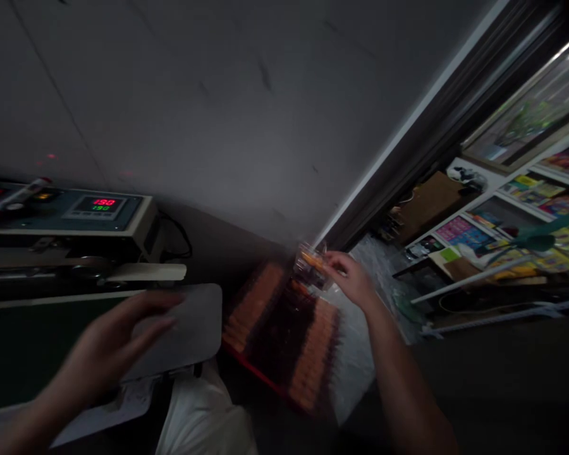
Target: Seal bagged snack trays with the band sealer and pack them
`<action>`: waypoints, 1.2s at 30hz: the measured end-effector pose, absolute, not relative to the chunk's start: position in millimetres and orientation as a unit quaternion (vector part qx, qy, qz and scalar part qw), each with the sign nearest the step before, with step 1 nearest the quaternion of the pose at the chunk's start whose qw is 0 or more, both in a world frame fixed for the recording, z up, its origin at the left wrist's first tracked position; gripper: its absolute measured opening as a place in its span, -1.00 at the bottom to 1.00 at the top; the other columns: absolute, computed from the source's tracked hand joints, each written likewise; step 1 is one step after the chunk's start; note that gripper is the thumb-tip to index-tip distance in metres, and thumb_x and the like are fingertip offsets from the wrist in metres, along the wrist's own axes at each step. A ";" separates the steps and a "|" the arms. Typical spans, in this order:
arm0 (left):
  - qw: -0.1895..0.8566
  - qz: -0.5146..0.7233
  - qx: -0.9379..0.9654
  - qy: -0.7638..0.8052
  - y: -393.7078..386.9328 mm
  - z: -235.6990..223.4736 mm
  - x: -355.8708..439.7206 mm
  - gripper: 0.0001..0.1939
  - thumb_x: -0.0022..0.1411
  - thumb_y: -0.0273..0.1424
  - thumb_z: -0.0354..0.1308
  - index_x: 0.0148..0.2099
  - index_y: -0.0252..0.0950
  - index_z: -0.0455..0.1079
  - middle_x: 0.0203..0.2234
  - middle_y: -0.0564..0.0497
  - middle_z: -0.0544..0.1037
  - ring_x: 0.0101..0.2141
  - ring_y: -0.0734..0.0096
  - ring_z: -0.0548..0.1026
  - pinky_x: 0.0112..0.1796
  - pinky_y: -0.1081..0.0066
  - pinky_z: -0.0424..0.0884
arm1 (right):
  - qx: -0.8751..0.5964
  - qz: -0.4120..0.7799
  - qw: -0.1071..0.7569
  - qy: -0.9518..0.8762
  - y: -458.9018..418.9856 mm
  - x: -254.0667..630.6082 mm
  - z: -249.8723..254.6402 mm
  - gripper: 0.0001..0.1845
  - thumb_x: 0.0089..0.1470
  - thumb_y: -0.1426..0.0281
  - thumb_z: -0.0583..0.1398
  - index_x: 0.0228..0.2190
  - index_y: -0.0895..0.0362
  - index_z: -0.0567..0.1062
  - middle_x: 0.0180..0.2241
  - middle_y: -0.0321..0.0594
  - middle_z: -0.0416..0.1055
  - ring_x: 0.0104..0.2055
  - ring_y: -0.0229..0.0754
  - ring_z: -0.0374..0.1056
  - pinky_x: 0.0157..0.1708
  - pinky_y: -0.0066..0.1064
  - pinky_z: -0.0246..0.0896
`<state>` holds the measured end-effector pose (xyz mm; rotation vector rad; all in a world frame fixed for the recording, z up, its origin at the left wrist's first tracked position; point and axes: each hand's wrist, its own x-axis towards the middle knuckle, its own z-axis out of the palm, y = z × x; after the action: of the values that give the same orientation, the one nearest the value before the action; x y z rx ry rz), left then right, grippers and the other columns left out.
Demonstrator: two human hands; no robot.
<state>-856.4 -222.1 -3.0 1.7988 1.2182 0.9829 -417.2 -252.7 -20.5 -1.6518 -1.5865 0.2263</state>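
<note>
Two hands show. The right hand pinches one clear packet of orange pieces just past the far corner of the single red-edged tray, which holds two blurred orange rows. The left hand, open and grasping nothing, hovers left of the tray above one pale grey panel.

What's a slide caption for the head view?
Right hand pinches a clear packet of orange items above a tray; left hand by a grey panel and digital-readout machine.
</note>
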 end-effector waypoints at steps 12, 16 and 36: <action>0.657 0.365 0.508 0.422 -231.2 17.6 -823.6 -0.48 -0.05 -0.07 0.48 -0.15 -0.27 0.46 -0.39 -0.05 0.60 -0.55 0.37 0.50 -0.60 0.48 0.34 | -0.389 0.387 0.709 -0.444 -260.6 -590.8 17.7 -0.61 0.05 0.02 0.37 -0.20 -0.04 0.48 -0.25 -0.26 0.63 -0.25 -0.12 0.57 -0.26 -0.29 0.50; 0.602 0.417 0.465 0.498 -245.3 2.5 -869.1 -0.37 -0.09 -0.03 0.50 -0.08 -0.28 0.43 -0.35 -0.04 0.60 -0.51 0.36 0.51 -0.64 0.52 0.30 | -0.378 0.567 0.622 -0.386 -243.9 -668.8 -44.8 -0.31 -0.04 -0.05 0.39 0.04 0.02 0.45 -0.03 -0.12 0.58 -0.02 0.04 0.53 -0.05 -0.11 0.50; 0.599 0.474 0.312 0.564 -180.9 -49.4 -941.5 -0.54 -0.30 -0.19 0.48 -0.35 -0.35 0.48 -0.49 -0.03 0.55 -0.48 0.45 0.48 -0.46 0.52 0.38 | -0.471 0.396 0.631 -0.473 -219.0 -743.5 -125.5 -0.12 0.16 0.12 0.25 0.37 0.06 0.06 0.08 -0.01 0.49 0.05 -0.02 0.47 0.04 -0.13 0.41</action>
<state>-941.5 -180.9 -49.4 0.7245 1.3089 1.1003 -743.5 -219.0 -125.5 -1.0778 -1.0819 0.9064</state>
